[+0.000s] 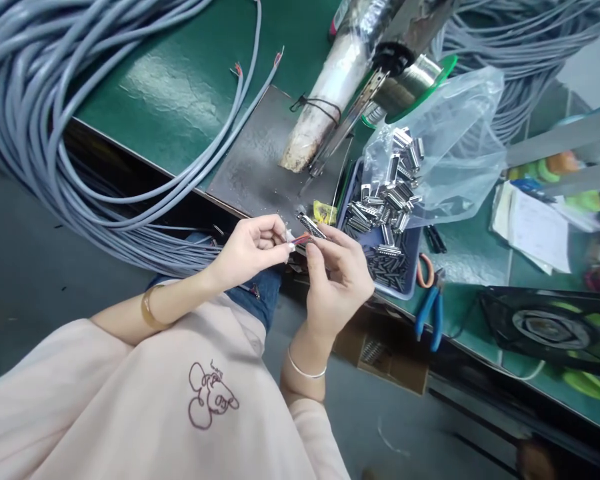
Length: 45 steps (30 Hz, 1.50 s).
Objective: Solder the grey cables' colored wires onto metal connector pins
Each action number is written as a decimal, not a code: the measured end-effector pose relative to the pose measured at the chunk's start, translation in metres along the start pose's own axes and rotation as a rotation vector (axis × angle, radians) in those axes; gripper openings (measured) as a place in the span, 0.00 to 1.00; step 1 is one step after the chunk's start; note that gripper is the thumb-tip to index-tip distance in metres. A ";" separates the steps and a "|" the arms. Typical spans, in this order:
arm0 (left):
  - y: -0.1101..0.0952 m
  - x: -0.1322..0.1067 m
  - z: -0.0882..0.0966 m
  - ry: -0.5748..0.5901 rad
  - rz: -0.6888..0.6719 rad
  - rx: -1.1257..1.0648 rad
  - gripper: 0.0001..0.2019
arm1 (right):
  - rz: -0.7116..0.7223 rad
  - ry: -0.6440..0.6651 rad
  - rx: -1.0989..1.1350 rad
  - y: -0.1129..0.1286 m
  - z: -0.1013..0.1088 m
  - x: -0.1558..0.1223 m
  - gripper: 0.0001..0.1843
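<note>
My left hand [253, 248] is closed in a pinch on the stripped end of a grey cable [296, 239], whose red and white cores show at the fingertips. My right hand [339, 280] is closed on a small metal connector [310, 225] and holds it against those cores. Both hands meet just in front of the bench edge, above my lap. The cable's sheath is mostly hidden behind my left fingers.
A blue tray [414, 261] of metal connectors sits right of my hands, under a clear plastic bag [450, 160]. A dark metal plate [260, 160], a taped tube [325, 100], a solder spool [410, 83], blue-handled pliers [430, 310], a black fan [550, 327] and grey cable coils [35, 113] crowd the green bench.
</note>
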State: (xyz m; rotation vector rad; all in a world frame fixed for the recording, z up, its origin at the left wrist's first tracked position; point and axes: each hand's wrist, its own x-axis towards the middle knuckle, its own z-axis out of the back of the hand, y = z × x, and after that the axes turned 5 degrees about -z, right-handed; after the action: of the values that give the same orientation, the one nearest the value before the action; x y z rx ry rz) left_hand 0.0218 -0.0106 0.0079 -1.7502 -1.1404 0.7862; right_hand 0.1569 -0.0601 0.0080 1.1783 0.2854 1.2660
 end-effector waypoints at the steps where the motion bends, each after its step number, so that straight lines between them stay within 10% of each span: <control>1: 0.001 0.000 -0.001 0.007 -0.001 0.009 0.10 | -0.043 0.038 0.036 0.000 0.001 0.001 0.06; 31: 0.009 -0.007 0.007 0.070 -0.086 0.067 0.07 | 0.133 0.017 -0.148 0.005 0.003 0.000 0.07; 45: 0.008 0.002 0.018 0.109 0.209 -0.225 0.14 | 0.294 -0.011 -0.178 0.002 0.000 -0.001 0.11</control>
State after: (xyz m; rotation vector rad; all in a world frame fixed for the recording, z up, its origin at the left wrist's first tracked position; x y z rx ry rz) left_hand 0.0106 -0.0044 -0.0071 -2.0995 -1.0149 0.6962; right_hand 0.1557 -0.0614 0.0088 1.0998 -0.0118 1.5061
